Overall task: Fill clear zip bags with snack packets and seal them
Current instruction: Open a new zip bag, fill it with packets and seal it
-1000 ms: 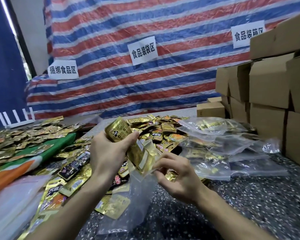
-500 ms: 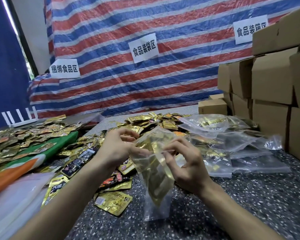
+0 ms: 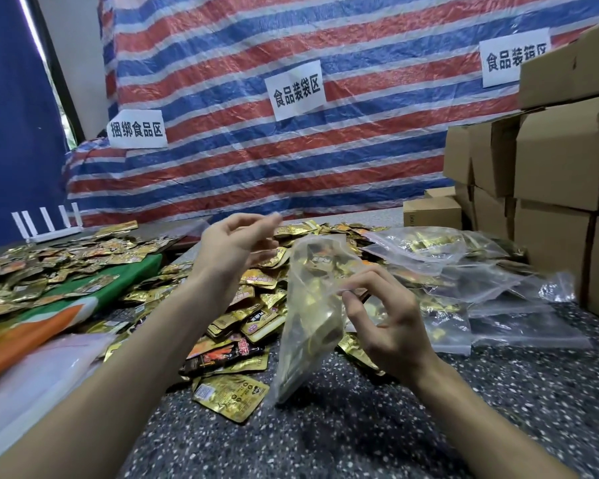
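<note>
The right hand (image 3: 391,326) pinches the mouth of the clear bag (image 3: 305,340), which hangs over the surface (image 3: 360,426) with packets (image 3: 320,262) inside. The left hand (image 3: 234,248) is raised, fingers loose, holding nothing. I'd bring it across, pinch the far corner, and press the zip flat end to end.

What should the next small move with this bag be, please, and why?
Probably bring the empty left hand to the mouth of the zip bag to start sealing: the right hand pinches only one edge, and packets already sit inside.
</note>
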Demonstrator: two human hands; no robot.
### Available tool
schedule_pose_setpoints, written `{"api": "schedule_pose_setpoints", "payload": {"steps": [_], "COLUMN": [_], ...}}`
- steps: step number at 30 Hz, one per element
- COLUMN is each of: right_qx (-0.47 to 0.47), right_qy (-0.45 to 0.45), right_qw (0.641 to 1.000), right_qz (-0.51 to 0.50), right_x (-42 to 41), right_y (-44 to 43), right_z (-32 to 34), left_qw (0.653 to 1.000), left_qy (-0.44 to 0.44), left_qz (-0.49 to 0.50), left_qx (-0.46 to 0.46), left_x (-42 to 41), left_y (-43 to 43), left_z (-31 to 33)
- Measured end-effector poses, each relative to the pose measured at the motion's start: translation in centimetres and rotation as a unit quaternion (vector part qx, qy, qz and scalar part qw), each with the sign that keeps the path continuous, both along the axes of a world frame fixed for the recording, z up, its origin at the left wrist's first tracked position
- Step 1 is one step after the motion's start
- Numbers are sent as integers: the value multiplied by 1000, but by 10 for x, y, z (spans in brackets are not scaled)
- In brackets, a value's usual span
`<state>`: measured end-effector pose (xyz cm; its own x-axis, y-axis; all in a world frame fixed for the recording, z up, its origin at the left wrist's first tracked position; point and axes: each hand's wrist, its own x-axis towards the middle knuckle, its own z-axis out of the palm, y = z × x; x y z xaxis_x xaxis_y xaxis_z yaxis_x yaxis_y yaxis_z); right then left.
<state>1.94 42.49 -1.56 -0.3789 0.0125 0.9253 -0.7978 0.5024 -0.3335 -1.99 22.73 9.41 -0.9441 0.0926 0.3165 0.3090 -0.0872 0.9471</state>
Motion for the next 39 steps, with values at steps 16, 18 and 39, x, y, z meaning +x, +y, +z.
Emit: {"api": "schedule_pose_setpoints", "payload": {"steps": [16, 18, 39], "right_qx": [35, 38, 34], "right_qy": [-45, -59, -63], "right_qw": [998, 996, 997], "right_qz": [40, 50, 36], "right_x": [-2, -2, 0], "right_y": [-1, -1, 1], "right_z": [-6, -7, -5], "left_qw": [844, 838, 915], "left_qy": [-44, -49, 62], "left_qz": [259, 274, 315], "left_qx": [-468, -470, -246], "left_x": [-80, -82, -26], "left_y": [-73, -71, -79], "left_z": [-162, -161, -60]}}
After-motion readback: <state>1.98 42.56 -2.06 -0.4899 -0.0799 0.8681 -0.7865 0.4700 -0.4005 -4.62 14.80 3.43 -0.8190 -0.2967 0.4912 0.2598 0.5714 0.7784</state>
